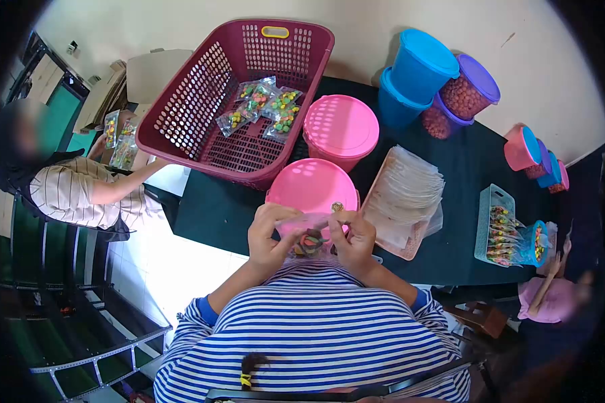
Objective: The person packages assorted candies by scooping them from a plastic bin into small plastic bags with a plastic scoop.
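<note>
Between my two hands is a clear plastic bag [310, 242] with colourful candies at its bottom. My left hand [270, 235] pinches the bag's upper left edge, and my right hand [353, 238] pinches the upper right edge. The bag hangs upright close to my striped shirt. Just beyond my hands stands a tub with a pink lid [314, 183], partly covered by my fingers. Right of my right hand lies a peach tray [382, 236] bearing a stack of flat clear plastic bags [407, 188].
A maroon basket [175, 127] holds several filled candy bags [262, 106]. Another pink-lidded tub [341, 126] stands beside it. Blue tubs [420, 64] and purple-lidded tubs [469, 87] stand against the wall. A light-green basket [484, 221] holds packets. People are at left [81, 185] and right [551, 299].
</note>
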`<state>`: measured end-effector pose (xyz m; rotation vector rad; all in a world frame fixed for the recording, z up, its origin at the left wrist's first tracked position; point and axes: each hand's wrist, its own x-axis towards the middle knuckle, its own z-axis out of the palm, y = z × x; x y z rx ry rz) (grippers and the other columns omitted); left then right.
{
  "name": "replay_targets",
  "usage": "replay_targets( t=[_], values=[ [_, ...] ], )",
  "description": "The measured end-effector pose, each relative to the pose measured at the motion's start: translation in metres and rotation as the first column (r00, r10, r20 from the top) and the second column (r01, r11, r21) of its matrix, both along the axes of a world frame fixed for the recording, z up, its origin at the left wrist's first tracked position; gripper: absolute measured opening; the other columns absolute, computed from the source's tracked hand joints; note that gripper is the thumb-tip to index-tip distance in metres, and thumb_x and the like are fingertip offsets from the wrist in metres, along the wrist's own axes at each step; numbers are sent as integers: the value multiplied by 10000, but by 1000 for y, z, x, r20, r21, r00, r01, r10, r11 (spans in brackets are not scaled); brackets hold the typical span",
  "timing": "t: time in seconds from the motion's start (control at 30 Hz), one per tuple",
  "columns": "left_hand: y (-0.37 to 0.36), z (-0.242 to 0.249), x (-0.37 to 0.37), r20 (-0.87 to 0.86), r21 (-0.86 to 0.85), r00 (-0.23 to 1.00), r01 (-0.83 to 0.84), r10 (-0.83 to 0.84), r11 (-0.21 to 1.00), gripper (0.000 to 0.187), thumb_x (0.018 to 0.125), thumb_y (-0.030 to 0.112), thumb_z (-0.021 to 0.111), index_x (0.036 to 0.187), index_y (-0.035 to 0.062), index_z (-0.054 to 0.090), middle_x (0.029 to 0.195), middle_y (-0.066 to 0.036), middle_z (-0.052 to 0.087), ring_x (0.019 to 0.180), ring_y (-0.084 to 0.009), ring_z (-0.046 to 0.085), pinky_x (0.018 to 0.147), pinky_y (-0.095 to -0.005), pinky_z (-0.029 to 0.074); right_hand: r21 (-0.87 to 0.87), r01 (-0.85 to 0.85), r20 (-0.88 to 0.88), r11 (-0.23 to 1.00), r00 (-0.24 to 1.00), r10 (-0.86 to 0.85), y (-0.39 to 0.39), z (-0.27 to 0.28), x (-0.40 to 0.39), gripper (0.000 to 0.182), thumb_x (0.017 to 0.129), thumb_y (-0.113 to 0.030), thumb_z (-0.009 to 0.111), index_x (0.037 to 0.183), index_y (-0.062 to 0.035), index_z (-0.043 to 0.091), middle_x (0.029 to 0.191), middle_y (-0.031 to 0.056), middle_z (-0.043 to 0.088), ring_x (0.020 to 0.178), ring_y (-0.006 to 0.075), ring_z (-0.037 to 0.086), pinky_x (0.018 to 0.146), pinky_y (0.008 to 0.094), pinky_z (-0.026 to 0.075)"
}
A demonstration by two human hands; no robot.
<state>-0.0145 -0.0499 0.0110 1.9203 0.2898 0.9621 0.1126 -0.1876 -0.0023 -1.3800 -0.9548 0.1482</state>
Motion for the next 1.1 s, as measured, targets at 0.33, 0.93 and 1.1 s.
replay_targets(
  t=[0.33, 0.93, 1.1],
  values=[
    [-4, -1, 4, 52, 131, 998, 29, -36, 991, 147, 793, 63, 727, 925, 62, 663, 878, -69, 687, 799, -245, 614, 806, -358, 424, -53, -90, 20, 995, 996, 91, 1, 10, 0, 109, 873, -19, 690, 978, -9, 661, 945, 112, 713, 894, 187, 700, 823, 301, 540],
    [-9, 1, 9, 50, 192, 995, 78, -89, 978, 70, 909, 95, 636, 959, 53, 612, 937, -104, 619, 868, -246, 565, 806, -353, 428, 20, -195, -15, 981, 981, 195, 10, 12, 8, 166, 758, -72, 787, 879, -94, 675, 911, 35, 688, 894, 182, 588, 875, 325, 413],
    [-10, 1, 9, 20, 221, 996, 78, -84, 972, 65, 910, 102, 637, 944, 49, 619, 932, -98, 624, 877, -242, 568, 818, -356, 422, 3, -148, 5, 989, 989, 148, 8, 11, 7, 173, 751, -54, 788, 874, -87, 671, 895, 37, 686, 879, 190, 585, 845, 326, 434]
  ],
)
